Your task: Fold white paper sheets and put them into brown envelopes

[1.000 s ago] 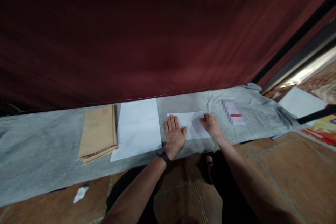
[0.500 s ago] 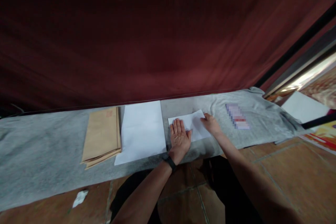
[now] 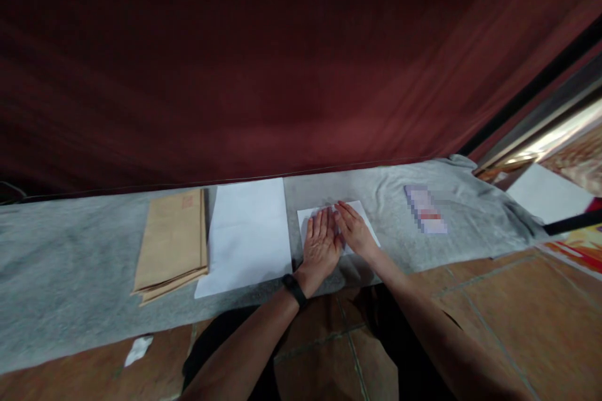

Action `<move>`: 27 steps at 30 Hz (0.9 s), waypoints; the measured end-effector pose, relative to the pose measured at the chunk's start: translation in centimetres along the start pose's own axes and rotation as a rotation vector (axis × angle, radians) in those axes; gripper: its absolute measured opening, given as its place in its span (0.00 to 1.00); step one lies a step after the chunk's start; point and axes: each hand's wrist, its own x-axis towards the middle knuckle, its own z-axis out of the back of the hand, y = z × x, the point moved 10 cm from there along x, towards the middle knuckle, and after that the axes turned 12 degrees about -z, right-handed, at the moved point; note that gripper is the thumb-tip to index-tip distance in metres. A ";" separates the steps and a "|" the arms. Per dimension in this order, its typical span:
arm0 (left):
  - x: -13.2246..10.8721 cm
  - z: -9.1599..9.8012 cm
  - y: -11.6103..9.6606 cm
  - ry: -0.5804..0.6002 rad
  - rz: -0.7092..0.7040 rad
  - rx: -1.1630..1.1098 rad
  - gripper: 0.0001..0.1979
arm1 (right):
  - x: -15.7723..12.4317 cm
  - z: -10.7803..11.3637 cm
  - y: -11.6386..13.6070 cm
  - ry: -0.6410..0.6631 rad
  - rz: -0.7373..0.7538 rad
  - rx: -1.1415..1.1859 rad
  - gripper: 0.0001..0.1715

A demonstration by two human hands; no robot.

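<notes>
A white sheet of paper (image 3: 369, 219) lies on the grey cloth, with both hands flat on top of it. My left hand (image 3: 322, 243) presses its left part, fingers stretched out and pointing away from me. Beside it, my right hand (image 3: 353, 227) rests palm down on the middle, its fingertips close against the left fingers. Left of these hands lies a larger white paper (image 3: 250, 232), and beyond that a pile of brown paper envelopes (image 3: 172, 235) with a red mark. Much of the sheet is hidden under my hands.
The grey cloth (image 3: 70, 263) covers a long low surface against a dark red curtain (image 3: 282, 75). A blurred purple-and-white bundle (image 3: 427, 210) lies to the right. A crumpled white scrap (image 3: 138, 349) is on the tiled floor (image 3: 531, 307). A dark pole (image 3: 536, 84) slants at the right.
My right hand has let go of the sheet's right edge and moved left, flat beside my left hand. The sheet's right side now lies down flat. My left hand stays on it.
</notes>
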 end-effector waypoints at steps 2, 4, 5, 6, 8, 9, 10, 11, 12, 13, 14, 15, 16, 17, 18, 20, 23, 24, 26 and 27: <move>0.2 -0.7 -0.5 0.026 -0.043 0.006 0.32 | -0.5 -1.7 1.5 0.084 0.083 0.010 0.29; 0.3 -0.9 -0.8 0.049 -0.060 0.019 0.31 | -0.9 -2.7 1.8 0.142 0.105 -0.039 0.31; 0.4 -0.9 -0.9 0.056 -0.067 0.023 0.30 | -1.0 -2.9 1.5 0.155 0.100 -0.074 0.31; 0.4 -0.7 -1.0 0.061 -0.070 0.023 0.30 | -1.1 -2.9 1.2 0.162 0.097 -0.114 0.31; 0.5 -0.3 -0.8 0.068 -0.047 0.013 0.29 | -1.2 -2.6 0.2 0.155 0.094 -0.201 0.31; 0.5 -0.1 -0.5 0.074 -0.028 0.005 0.29 | -1.2 -2.4 -0.3 0.143 0.093 -0.244 0.30; 0.5 0.0 -0.2 0.081 -0.008 -0.003 0.30 | -1.3 -2.2 -0.9 0.129 0.090 -0.284 0.30; 0.5 0.1 0.1 0.088 0.006 -0.009 0.31 | -1.3 -2.0 -1.4 0.115 0.082 -0.318 0.31; 0.4 0.1 0.3 0.095 0.011 -0.013 0.32 | -1.3 -1.7 -1.9 0.100 0.071 -0.345 0.31; 0.4 0.2 0.5 0.101 0.006 -0.015 0.33 | -1.3 -1.5 -2.4 0.086 0.060 -0.364 0.31; 0.4 0.3 0.6 0.106 -0.004 -0.016 0.33 | -1.4 -1.4 -2.8 0.077 0.053 -0.377 0.32; 0.3 0.3 0.8 0.112 -0.012 -0.015 0.34 | -1.4 -1.2 -3.1 0.071 0.049 -0.384 0.32; 0.3 0.4 0.9 0.119 -0.020 -0.014 0.34 | -1.4 -1.0 -3.3 0.068 0.046 -0.387 0.33; 0.2 0.4 1.1 0.128 -0.027 -0.015 0.34 | -1.4 -0.9 -3.6 0.067 0.042 -0.389 0.33; 0.2 0.5 1.3 0.137 -0.033 -0.018 0.34 | -1.3 -0.8 -3.8 0.069 0.036 -0.390 0.33; 0.0 0.6 1.9 0.153 -0.033 -0.025 0.34 | -1.3 -0.5 -4.3 0.080 0.020 -0.394 0.34; -0.4 0.7 2.9 0.166 -0.001 -0.026 0.32 | -1.2 -0.1 -5.4 0.088 -0.023 -0.403 0.34; -0.6 0.7 3.3 0.169 0.016 -0.022 0.32 | -1.2 0.1 -5.7 0.087 -0.034 -0.406 0.34; -0.7 0.7 3.7 0.175 0.039 -0.012 0.32 | -1.3 0.4 -6.4 0.079 -0.049 -0.414 0.35; -0.7 0.8 3.8 0.179 0.049 -0.003 0.32 | -1.3 0.6 -6.6 0.074 -0.054 -0.419 0.35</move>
